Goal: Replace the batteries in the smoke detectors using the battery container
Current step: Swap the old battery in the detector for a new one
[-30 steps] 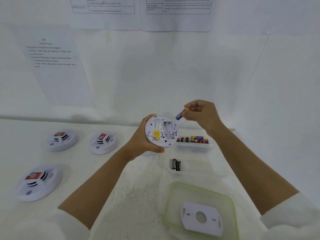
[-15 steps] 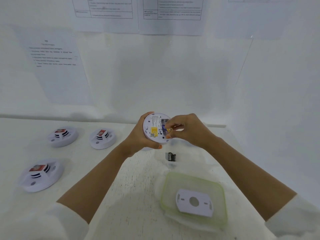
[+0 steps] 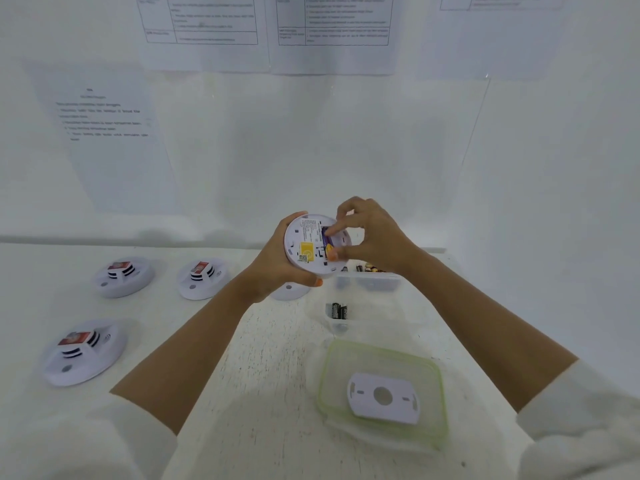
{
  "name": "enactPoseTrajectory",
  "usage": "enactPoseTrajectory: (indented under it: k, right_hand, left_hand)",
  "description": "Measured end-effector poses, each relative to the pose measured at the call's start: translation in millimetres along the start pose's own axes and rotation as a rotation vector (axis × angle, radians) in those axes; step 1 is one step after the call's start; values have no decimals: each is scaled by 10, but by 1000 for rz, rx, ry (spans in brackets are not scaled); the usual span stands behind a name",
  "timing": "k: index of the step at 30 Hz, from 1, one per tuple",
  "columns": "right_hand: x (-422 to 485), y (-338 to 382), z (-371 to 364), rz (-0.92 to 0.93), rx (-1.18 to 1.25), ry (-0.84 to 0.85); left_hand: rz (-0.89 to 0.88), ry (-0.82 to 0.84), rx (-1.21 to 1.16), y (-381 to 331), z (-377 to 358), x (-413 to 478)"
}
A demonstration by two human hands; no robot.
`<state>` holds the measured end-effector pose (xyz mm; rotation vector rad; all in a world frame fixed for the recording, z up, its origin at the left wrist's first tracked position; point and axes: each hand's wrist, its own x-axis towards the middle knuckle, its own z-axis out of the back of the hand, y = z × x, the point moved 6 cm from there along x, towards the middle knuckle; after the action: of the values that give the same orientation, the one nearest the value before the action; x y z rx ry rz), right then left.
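My left hand (image 3: 273, 268) grips a round white smoke detector (image 3: 304, 249), raised above the table with its back and yellow label facing me. My right hand (image 3: 372, 235) pinches a purple battery (image 3: 326, 237) between forefinger and thumb, and the battery lies in the detector's open compartment. Behind my hands stands the clear battery container (image 3: 372, 280) holding several batteries, partly hidden by my right wrist. A second clear tub (image 3: 341, 323) holds two black batteries (image 3: 337, 310).
Three white smoke detectors (image 3: 123, 276) (image 3: 201, 278) (image 3: 83, 351) lie face up on the left of the table; another (image 3: 290, 292) peeks out under my left hand. A green-rimmed lid (image 3: 429, 372) near me carries a white mounting plate (image 3: 382, 398). Paper sheets hang on the wall.
My right hand brought the purple battery from beside the detector into its compartment and now presses it there. My left hand kept its hold on the detector and tilted it slightly.
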<state>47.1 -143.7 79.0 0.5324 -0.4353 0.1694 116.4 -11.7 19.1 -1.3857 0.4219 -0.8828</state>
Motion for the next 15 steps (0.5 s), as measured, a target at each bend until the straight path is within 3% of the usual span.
enactPoseTrajectory:
  k: [2, 6, 15]
  right_hand:
    - [11, -82, -11, -64, 35, 20]
    - [22, -147, -88, -176, 355, 64]
    - [53, -251, -181, -212, 388, 13]
  left_hand:
    - [-4, 6, 17, -24, 2, 5]
    - [-5, 2, 17, -31, -14, 24]
    - [0, 28, -32, 113, -67, 13]
